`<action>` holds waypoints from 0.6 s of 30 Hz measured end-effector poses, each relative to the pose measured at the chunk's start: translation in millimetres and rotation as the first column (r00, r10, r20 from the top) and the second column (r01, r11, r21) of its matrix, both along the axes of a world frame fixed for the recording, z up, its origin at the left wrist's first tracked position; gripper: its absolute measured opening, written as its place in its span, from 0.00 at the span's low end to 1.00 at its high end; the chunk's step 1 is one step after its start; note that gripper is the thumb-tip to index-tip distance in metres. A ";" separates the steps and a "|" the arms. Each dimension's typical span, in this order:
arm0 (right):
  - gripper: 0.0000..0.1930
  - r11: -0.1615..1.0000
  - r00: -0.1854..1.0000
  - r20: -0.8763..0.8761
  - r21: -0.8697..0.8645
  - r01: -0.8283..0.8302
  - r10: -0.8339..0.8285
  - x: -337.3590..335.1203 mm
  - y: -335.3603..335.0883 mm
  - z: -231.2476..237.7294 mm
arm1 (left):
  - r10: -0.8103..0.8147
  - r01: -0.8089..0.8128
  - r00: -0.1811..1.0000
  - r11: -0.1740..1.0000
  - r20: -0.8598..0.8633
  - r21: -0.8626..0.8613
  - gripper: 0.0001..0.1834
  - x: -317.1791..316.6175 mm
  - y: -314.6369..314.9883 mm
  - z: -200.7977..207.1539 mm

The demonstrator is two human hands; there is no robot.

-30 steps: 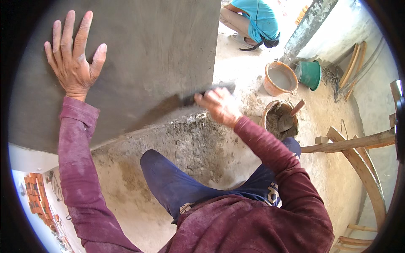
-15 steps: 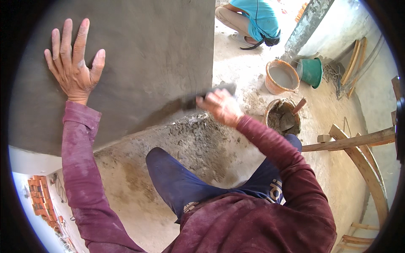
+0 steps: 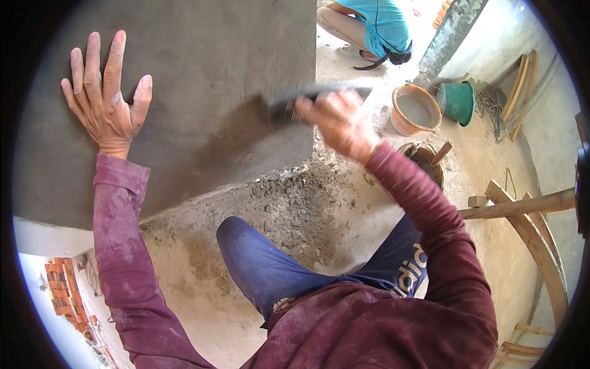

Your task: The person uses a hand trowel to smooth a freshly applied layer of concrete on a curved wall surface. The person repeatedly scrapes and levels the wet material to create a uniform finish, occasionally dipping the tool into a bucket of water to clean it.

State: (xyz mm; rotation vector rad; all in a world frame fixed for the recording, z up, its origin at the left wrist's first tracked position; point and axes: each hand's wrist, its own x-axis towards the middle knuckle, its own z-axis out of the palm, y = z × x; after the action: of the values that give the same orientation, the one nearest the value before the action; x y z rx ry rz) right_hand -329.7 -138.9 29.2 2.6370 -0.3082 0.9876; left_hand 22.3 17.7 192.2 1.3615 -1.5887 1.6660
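My left hand [image 3: 107, 104] lies flat with fingers spread on the grey plastered wall surface [image 3: 209, 55], well to the left. At the wall's right edge my right hand [image 3: 344, 123] is closed round a dark, long plastering float [image 3: 284, 106], smeared by motion. The float reaches across the edge, its left end over the plaster and its right end past the edge. The face of the float against the wall is hidden. Crumbs of mortar [image 3: 301, 197] lie along the foot of the wall, in front of my knees.
By my right knee a mortar bucket [image 3: 437, 177] holds a tool with a wooden handle [image 3: 442, 152]. Beyond stand an orange bucket [image 3: 399, 120] of greyish liquid and a tipped green bucket [image 3: 460, 103]. A person [image 3: 384, 27] in blue crouches farther off. Timber pieces [image 3: 522, 206] are at the right.
My right hand has swept the float up along the wall's right edge, away from the mortar crumbs. My left hand stays flat on the plaster.
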 end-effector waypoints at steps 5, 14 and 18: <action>0.31 0.981 0.975 -0.189 0.172 -0.087 0.119 -20.9 40.0 -127.7 | 0.011 -0.010 1.000 1.000 -0.015 0.011 0.38 -5.2 -12.4 -13.5; 0.31 0.991 0.991 0.129 0.124 -0.047 0.031 -11.2 -1.1 -55.7 | 0.041 -0.042 0.999 0.999 0.025 0.021 0.38 1.6 5.0 -1.3; 0.28 0.984 0.945 -0.294 0.145 -0.105 0.144 -6.9 30.7 -181.0 | 0.015 -0.016 1.000 1.000 0.011 0.015 0.39 -11.2 -15.4 -13.0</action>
State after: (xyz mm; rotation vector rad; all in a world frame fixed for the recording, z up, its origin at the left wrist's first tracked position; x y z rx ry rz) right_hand -336.6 -108.2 -151.8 2.9024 -0.1362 0.5978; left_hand 11.1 2.4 179.1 1.3780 -1.6035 1.6762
